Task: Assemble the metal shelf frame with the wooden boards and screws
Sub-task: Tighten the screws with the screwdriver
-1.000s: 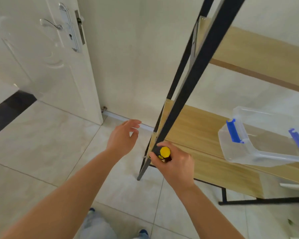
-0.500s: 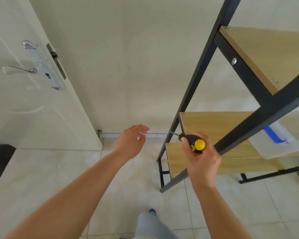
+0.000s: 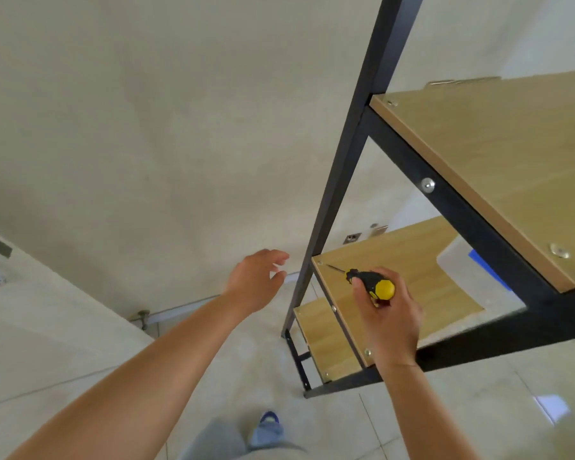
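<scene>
Gripping the screwdriver [image 3: 368, 283], the right hand [image 3: 389, 316] angles its tip up-left at the board corner; left hand [image 3: 253, 281] fingers loosely apart.

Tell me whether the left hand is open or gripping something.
Open. The left hand hangs in the air beside the black frame post, fingers loosely spread, holding nothing.
</scene>
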